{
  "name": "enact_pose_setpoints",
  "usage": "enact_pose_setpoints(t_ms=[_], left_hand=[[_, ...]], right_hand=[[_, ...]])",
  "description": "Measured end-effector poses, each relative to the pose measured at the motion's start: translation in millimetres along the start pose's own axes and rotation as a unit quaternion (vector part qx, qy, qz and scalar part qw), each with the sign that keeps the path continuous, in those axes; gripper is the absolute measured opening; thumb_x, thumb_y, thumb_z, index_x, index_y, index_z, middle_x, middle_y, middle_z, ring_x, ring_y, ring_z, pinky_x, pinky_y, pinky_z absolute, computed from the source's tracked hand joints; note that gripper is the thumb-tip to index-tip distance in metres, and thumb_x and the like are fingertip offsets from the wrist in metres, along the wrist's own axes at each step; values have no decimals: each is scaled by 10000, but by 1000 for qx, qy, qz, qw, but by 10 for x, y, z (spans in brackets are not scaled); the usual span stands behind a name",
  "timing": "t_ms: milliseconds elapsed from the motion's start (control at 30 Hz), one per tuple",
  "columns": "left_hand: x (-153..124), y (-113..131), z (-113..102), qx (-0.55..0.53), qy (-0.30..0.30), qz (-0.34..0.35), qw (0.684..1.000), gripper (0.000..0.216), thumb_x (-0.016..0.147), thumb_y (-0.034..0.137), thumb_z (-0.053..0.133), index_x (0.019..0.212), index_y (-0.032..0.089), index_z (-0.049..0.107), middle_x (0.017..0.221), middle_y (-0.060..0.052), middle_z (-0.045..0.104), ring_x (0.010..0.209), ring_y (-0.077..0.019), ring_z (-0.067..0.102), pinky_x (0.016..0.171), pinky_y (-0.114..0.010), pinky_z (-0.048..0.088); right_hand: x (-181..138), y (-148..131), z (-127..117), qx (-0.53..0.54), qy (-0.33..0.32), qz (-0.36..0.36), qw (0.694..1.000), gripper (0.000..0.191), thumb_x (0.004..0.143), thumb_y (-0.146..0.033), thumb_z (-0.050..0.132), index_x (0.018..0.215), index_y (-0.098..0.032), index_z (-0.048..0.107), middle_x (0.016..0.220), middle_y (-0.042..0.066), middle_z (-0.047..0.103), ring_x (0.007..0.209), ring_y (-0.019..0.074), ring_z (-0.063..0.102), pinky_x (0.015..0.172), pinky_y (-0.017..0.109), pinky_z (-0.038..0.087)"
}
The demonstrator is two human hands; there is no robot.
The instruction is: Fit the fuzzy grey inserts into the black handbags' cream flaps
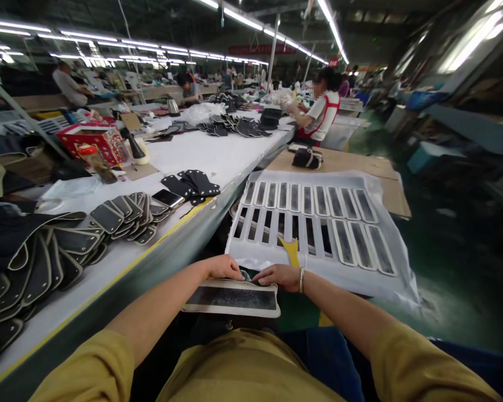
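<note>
My left hand (pixel 223 268) and my right hand (pixel 280 276) rest on the far edge of a flat oblong piece (pixel 233 298), dark in the middle with a pale border, lying across my lap. Both hands press it with fingertips close together near its top edge. Just beyond my hands lies a white template sheet (pixel 255 254) with two rows of long slots, several filled with similar dark strips (pixel 343 241). A yellow scrap (pixel 291 250) sticks up from the sheet near my right hand.
A long white worktable (pixel 218 153) runs on my left, covered with rows of dark bordered pieces (pixel 121 215), a phone (pixel 167 197) and a red box (pixel 93 140). A person in a red apron (pixel 318 114) sits further along. Green floor lies at right.
</note>
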State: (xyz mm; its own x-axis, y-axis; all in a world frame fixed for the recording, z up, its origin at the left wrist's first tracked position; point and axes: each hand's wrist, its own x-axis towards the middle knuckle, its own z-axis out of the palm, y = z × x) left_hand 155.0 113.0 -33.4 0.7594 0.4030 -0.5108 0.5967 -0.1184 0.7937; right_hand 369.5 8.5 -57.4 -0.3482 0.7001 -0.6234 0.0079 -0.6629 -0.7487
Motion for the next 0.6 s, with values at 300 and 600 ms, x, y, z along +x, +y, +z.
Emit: enact_pose_setpoints(t_ms=[300,600], left_hand=[[-20,-8,-8,80,-5,42,996,325,618,413,688,811,159,752,732,-4,719,687,-159,590,627,-209,408],[16,-74,8,107,-2,61,992,299,658,379,659,837,158,753,717,-6,715,636,-137,569,592,-206,386]], right_hand=[[52,-106,23,-107,-9,-26,994,531,531,-413,799,979,-141,711,781,31,693,755,149,584,786,271,442],[164,-243,46,-316,-41,-53,946,504,670,-487,670,1091,-209,673,962,11,702,923,206,596,852,277,418]])
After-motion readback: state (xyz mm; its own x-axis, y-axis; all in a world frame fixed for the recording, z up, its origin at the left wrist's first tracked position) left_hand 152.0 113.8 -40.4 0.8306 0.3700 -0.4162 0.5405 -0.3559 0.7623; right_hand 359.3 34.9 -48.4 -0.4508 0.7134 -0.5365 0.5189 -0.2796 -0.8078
